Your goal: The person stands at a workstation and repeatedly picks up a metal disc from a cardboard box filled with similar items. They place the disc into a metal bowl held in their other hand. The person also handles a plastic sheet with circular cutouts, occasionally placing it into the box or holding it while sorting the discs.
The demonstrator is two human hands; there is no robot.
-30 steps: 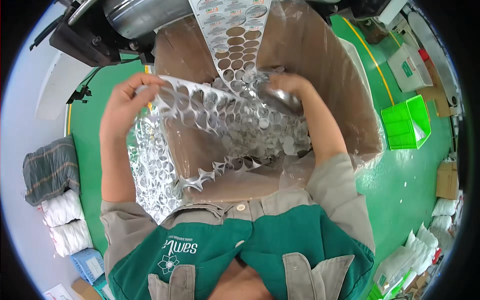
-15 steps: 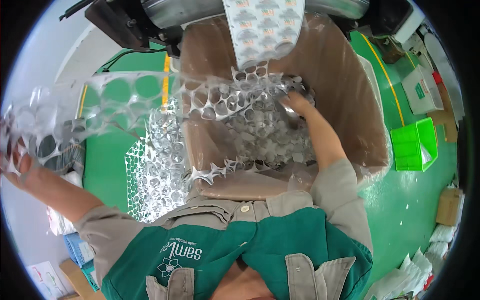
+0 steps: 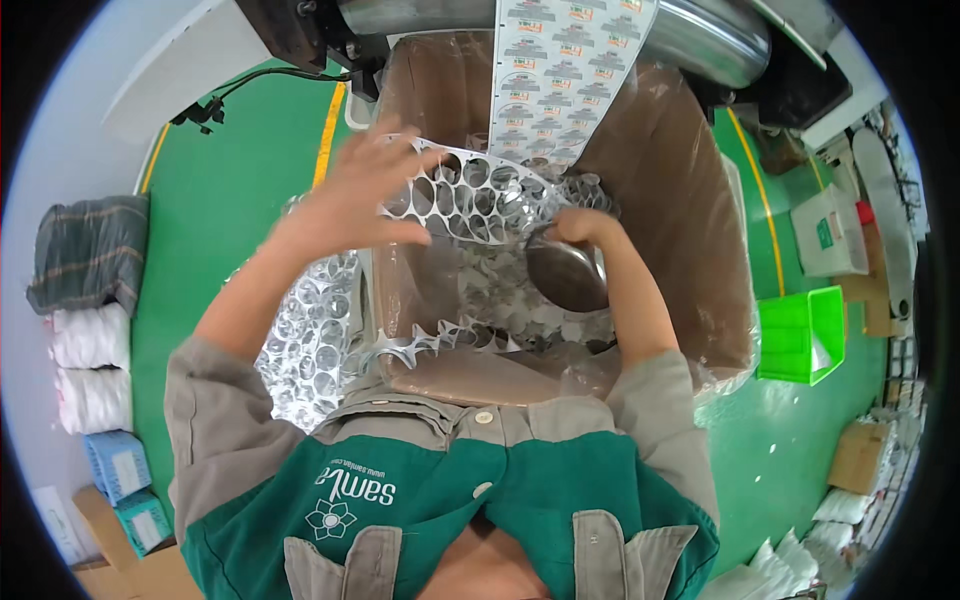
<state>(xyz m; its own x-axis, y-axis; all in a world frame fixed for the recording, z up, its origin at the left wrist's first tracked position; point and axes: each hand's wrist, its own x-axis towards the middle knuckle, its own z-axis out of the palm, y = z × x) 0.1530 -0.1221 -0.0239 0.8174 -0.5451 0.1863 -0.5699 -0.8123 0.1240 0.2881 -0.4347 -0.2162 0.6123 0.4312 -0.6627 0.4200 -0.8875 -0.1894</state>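
Note:
My left hand [image 3: 355, 200], a little blurred, is over the box's left rim with fingers and thumb spread. It is at the left end of a silvery sheet punched with round holes [image 3: 470, 200]; whether it touches the sheet I cannot tell. My right hand [image 3: 578, 228] is closed on the rim of a round, dark steel bowl [image 3: 568, 275], near the sheet's right end. Below them, loose round silvery discs [image 3: 490, 280] lie inside a large brown box [image 3: 680, 240] lined with clear plastic. A printed white strip [image 3: 555, 80] hangs from above down to the punched sheet.
A metal roller [image 3: 705, 40] crosses above the box's far side. Punched scrap sheets [image 3: 315, 330] are heaped left of the box on the green floor. A bright green crate [image 3: 785, 340] stands to the right. Dark folded cloth [image 3: 90, 250] and white bundles lie far left.
My left hand has come from the far left to the box's left rim; the sheet stretched out to it no longer spans that side. The steel bowl under my right hand shows more.

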